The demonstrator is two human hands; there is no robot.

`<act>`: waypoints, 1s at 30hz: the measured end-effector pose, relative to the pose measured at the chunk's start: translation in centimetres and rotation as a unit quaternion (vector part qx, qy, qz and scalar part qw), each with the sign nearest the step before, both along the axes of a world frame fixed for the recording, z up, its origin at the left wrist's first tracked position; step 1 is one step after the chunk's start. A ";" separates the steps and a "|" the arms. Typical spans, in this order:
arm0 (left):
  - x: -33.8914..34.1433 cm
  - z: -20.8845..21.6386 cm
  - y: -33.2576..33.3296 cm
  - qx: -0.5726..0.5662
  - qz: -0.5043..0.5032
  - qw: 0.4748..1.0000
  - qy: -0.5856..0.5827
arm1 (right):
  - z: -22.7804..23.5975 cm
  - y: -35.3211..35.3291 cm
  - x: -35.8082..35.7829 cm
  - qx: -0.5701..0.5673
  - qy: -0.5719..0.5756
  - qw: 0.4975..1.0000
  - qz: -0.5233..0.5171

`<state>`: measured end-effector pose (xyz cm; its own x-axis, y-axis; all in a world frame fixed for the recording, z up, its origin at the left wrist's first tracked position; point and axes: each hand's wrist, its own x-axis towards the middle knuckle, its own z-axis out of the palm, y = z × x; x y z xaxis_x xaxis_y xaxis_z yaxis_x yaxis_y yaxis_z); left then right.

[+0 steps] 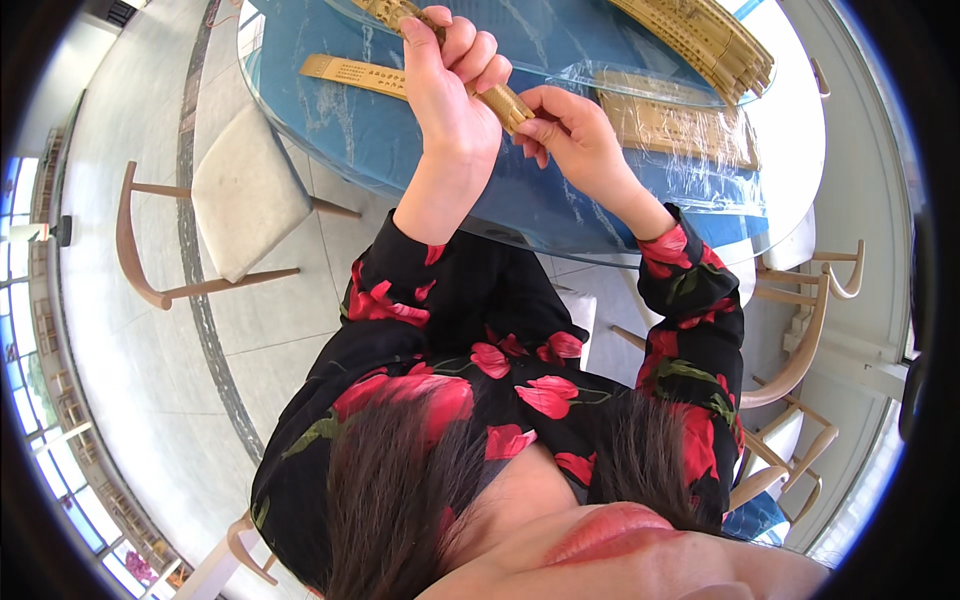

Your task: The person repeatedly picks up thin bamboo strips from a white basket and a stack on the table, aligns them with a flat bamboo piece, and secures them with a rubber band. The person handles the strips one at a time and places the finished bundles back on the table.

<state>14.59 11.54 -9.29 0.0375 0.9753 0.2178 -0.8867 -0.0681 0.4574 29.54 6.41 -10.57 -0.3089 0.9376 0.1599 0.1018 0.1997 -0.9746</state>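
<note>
Your left hand [455, 110] is wrapped around the rolled bundle of slips [502, 108], fingers curled over it and thumb lying along the far part. Your right hand [580, 145] pinches the bundle's near end between thumb and fingers. The bundle lies between your hands, slanting from beyond the left one down to the right fingertips, over the near part of the blue counter [320, 125].

The step in hand looks like steadying the roll while its end is worked; whether the right fingers are turning it, evening it or only feeling it, you cannot tell from here. To do it well, let the left hand carry the bundle with a snug, even grip, firm enough that the slips don't slide past one another, yet light enough not to bow them. With the right, use the pads and make small moves at the rim, following the roll's round shape rather than prying outward at a single strip.

Mind the space around you. A flat slip [350, 72] lies just left of the left hand, its inner end hidden behind it. Right of the right hand is a pack under clear plastic [680, 120], and beyond that a larger bundle [705, 45]. Holding your elbows in and turning from the wrists should spare all three a knock.
</note>
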 end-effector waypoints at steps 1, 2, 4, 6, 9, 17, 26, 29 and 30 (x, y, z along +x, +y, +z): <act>0.1 0.1 -0.1 0.005 0.007 1.000 0.000 | 0.0 -0.1 -0.1 0.007 -0.001 1.000 0.000; 0.1 0.2 -0.1 -0.002 0.008 1.000 0.001 | 0.0 -0.1 -0.1 0.014 -0.003 1.000 0.000; 0.0 0.0 -0.1 -0.015 0.012 1.000 0.003 | 0.0 -0.1 0.0 0.012 -0.005 1.000 0.002; 0.0 -0.2 -0.2 -0.007 0.015 1.000 0.007 | -0.1 -0.1 -0.1 0.001 -0.003 1.000 0.003; 0.0 0.1 -0.4 0.001 0.021 1.000 0.006 | -0.1 -0.1 -0.2 -0.017 0.004 1.000 -0.003; 1.3 -0.5 -1.5 -0.005 -0.004 1.000 0.006 | -0.7 0.2 0.4 -0.008 -0.016 1.000 -0.006; 1.7 -3.3 -3.2 -0.040 -0.019 0.983 0.179 | -0.1 2.7 2.8 0.133 -0.044 0.985 -0.103; 1.4 -3.7 -4.0 -0.053 -0.123 0.962 0.236 | 0.5 2.8 2.8 0.296 -0.178 0.933 -0.105; 1.8 -4.0 -4.3 -0.059 -0.139 0.952 0.266 | 0.3 2.3 2.2 0.294 -0.176 0.936 -0.085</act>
<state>16.41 7.20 -13.28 0.3722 0.9280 -0.0151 -0.5041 0.2157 0.8363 31.75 8.73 -10.23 -0.2931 0.7594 0.5808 0.4746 0.6429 -0.6011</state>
